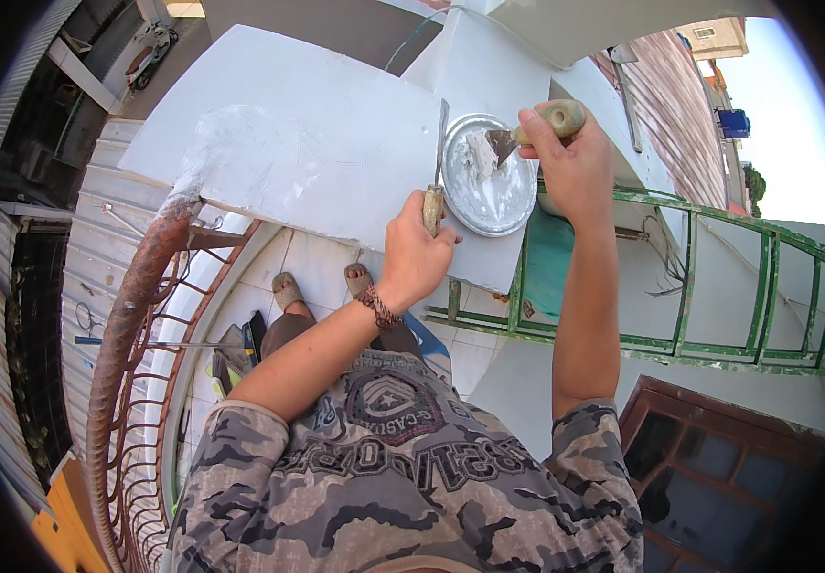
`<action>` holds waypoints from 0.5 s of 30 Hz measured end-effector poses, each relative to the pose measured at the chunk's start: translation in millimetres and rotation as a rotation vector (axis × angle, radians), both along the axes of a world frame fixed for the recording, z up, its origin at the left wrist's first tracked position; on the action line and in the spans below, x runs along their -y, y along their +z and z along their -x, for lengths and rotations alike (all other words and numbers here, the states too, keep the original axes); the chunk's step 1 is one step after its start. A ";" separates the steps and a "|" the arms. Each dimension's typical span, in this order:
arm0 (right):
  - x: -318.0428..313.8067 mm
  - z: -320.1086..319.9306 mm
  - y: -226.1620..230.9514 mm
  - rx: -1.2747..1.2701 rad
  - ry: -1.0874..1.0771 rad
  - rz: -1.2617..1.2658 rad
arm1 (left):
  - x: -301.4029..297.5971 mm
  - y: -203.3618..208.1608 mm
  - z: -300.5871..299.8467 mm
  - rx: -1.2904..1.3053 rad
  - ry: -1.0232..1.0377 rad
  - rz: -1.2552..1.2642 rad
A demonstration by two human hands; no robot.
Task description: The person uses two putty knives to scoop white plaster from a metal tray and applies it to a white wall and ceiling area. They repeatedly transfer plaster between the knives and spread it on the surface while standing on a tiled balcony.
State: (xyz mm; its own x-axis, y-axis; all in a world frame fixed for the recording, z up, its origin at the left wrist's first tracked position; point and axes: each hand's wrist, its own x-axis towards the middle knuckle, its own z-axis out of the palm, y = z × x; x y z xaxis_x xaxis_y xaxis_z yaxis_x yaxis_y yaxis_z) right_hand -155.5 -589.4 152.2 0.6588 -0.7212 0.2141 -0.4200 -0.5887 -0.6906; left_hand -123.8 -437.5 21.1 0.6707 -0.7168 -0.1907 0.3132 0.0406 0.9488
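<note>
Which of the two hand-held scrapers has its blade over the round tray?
The scraper in the right hand; the other scraper, in the left hand, is seen nearly edge-on at the tray's left rim.

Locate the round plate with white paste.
The round plate lies right of centre in the head view, on the white ledge, beside the scraper in the left hand.
</note>
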 end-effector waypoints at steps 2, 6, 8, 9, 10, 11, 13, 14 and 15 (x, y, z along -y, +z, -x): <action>0.1 3.8 -1.6 -0.017 0.068 0.019 | -0.5 1.1 -0.6 -0.031 -0.027 -0.005; -18.1 11.7 4.9 -0.100 0.162 0.121 | -1.2 -1.2 -4.1 -0.044 -0.080 -0.006; -23.8 15.4 8.0 -0.128 0.232 0.148 | -2.2 -1.4 -5.6 -0.050 -0.108 -0.003; -25.0 17.5 8.9 -0.137 0.249 0.157 | -2.4 -2.1 -6.1 -0.054 -0.115 -0.009; -25.2 20.2 9.5 -0.146 0.266 0.166 | -2.5 -2.8 -6.5 -0.058 -0.120 -0.016; -24.4 22.7 9.8 -0.155 0.284 0.174 | -2.3 -4.2 -6.8 -0.066 -0.118 -0.001; -20.1 30.6 8.3 -0.129 0.223 0.143 | -3.5 -5.2 -7.0 -0.081 -0.118 0.026; -16.9 34.9 7.2 -0.115 0.195 0.127 | -5.6 -5.6 -7.9 -0.056 -0.123 -0.013; -14.7 40.3 7.2 -0.025 0.152 -0.002 | -9.0 -2.8 -10.7 -0.032 -0.134 -0.051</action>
State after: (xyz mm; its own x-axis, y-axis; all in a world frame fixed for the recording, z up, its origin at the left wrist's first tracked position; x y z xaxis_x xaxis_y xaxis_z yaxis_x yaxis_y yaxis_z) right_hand -195.8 -574.7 159.5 0.7657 -0.6128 0.1954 -0.3426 -0.6458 -0.6823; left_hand -113.1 -428.5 18.3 0.5626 -0.7884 -0.2488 0.3426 -0.0515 0.9381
